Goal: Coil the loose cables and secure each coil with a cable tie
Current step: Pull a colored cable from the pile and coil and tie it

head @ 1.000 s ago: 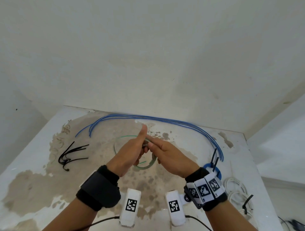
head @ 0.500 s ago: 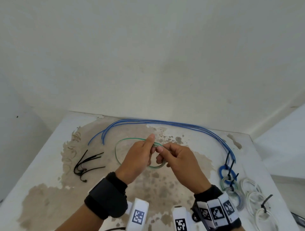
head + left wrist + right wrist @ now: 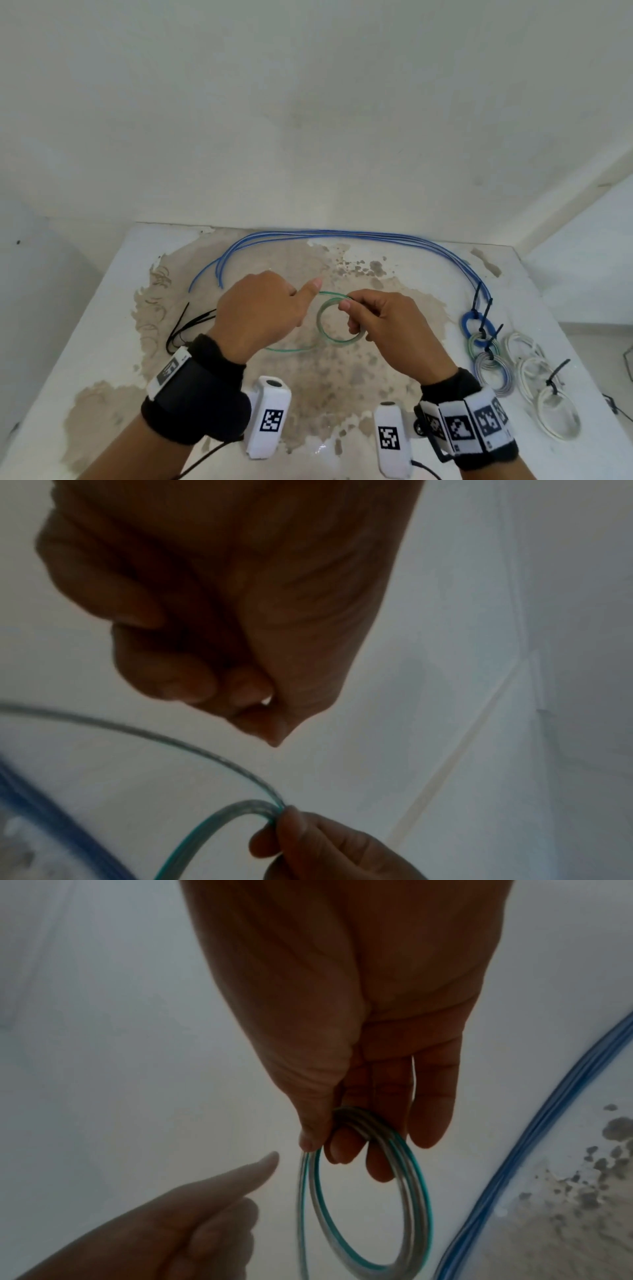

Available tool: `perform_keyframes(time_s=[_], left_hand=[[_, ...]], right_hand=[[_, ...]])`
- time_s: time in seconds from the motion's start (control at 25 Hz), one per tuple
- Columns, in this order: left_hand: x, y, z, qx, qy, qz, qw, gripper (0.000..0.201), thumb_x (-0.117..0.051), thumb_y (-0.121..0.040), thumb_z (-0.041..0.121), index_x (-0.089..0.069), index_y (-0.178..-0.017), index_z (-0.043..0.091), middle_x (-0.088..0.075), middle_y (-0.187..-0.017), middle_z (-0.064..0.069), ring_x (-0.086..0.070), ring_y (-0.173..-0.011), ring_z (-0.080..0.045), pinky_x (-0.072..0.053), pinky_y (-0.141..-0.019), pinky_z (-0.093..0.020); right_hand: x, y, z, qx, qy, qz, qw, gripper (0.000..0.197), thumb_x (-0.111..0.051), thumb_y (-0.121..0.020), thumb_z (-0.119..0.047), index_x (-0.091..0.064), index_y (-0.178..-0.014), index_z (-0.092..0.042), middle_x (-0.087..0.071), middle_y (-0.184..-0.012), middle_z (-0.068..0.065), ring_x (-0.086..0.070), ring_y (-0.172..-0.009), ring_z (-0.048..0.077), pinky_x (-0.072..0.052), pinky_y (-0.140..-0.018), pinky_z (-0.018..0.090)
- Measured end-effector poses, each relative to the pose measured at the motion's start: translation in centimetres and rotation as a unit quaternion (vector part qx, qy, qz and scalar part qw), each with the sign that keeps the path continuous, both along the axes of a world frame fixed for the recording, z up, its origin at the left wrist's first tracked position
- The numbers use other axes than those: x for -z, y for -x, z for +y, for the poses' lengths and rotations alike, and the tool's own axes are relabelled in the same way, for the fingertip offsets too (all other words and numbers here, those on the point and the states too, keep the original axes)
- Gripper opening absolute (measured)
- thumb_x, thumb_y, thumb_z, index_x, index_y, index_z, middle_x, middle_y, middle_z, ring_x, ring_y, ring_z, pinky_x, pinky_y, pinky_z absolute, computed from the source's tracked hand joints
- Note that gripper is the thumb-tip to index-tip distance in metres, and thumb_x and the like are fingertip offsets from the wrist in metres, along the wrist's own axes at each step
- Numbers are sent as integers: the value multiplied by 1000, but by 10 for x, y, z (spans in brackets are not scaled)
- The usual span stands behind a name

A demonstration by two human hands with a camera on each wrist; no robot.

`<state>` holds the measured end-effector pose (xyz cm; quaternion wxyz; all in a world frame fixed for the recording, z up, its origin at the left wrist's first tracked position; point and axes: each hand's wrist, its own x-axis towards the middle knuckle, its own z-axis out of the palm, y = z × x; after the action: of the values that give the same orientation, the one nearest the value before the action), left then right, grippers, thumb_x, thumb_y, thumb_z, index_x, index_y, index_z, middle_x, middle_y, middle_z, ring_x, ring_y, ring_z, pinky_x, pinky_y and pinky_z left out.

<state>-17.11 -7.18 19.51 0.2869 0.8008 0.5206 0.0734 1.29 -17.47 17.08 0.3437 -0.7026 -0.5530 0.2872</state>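
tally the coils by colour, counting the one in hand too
blue coil: 1
green-grey coil: 1
grey coil: 1
white coils: 3
green coil, in right hand: 1
total: 7

Both forearms reach forward, wrists strapped. Right hand (image 3: 383, 329) pinches thumb against curled fingers; left hand (image 3: 260, 315) is loosely fisted, thumb sticking out.

Left hand (image 3: 240, 601) up top, fingers curled, thumb tip meeting fingertip. Below, right hand (image 3: 325, 848) pinches the green cable (image 3: 219, 815) loop; blue cables (image 3: 51, 818) blur lower left.
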Motion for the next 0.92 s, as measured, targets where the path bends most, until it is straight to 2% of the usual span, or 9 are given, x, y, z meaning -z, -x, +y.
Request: perform_keyframes(time_s=[0.08,0.16,0.2,0.24,0.4,0.52,0.64,0.76,0.92], left_hand=[[1,1,-3,20,-28,-124,992,51,-52,-94,60,-71,-67,21,-56,-47,15,-55,-53,0,-43,-61,-22],[5,0,-6,75,-62,-244,965,20,-59,-97,45,-73,-99,31,-69,-87,23,-62,-86,7,-44,-79,-13],[10,-1,-7,113,-58,-270,955,20,-58,-99,39,-70,-114,34,-68,-106,25,-60,-103,8,-42,-89,-10],[15,-4,-7,142,-34,-291,946,24,-56,-101,33,-67,-122,34,-68,-115,24,-60,-110,7,-42,-93,-10],[34,-8,-11,89,149,-381,908,25,-52,-104,18,-71,-120,22,-76,-101,3,-74,-93,-12,-57,-88,-26],[43,-5,-14,29,267,-384,883,21,-52,-104,18,-71,-106,10,-76,-93,-7,-74,-89,-19,-59,-83,-28],[48,-1,-16,24,275,-340,899,25,-51,-104,24,-70,-99,8,-75,-83,-5,-72,-78,-13,-56,-75,-25],[51,5,-16,24,266,-350,898,21,-56,-102,22,-71,-100,8,-76,-84,-5,-72,-80,-14,-58,-77,-25],[52,13,-15,-22,303,-395,867,20,-57,-100,22,-71,-99,9,-73,-80,-1,-72,-80,-13,-57,-76,-23]], right_hand=[[-6,-4,-1,1,-5,-6,1000,28,-61,-99,-39,-74,-80,-23,-70,-69,-5,-64,-62,11,-55,-66,34],[-14,-5,-3,-4,-8,14,1000,24,-62,-98,-39,-75,-84,-25,-71,-71,-5,-66,-65,12,-57,-65,32],[-18,-4,-3,-6,-13,33,999,22,-62,-98,-38,-76,-86,-27,-72,-72,-4,-67,-66,13,-58,-64,30],[-21,-4,-2,-4,-21,51,998,20,-62,-98,-37,-77,-90,-28,-72,-73,-3,-68,-67,13,-58,-63,29],[-17,1,4,20,-36,90,995,16,-63,-99,-29,-79,-96,-29,-74,-73,-1,-70,-68,14,-60,-61,29],[1,9,4,55,-8,158,986,15,-65,-98,-27,-80,-95,-24,-74,-74,2,-72,-72,18,-59,-58,31],[17,19,4,83,-2,182,980,16,-66,-97,-28,-81,-95,-21,-75,-75,4,-74,-74,16,-59,-57,32],[20,25,5,90,18,229,969,17,-66,-97,-29,-80,-98,-19,-76,-80,5,-76,-79,19,-61,-60,34],[17,25,5,50,79,283,955,19,-68,-95,-29,-78,-97,-13,-78,-89,7,-75,-84,18,-60,-64,29]])
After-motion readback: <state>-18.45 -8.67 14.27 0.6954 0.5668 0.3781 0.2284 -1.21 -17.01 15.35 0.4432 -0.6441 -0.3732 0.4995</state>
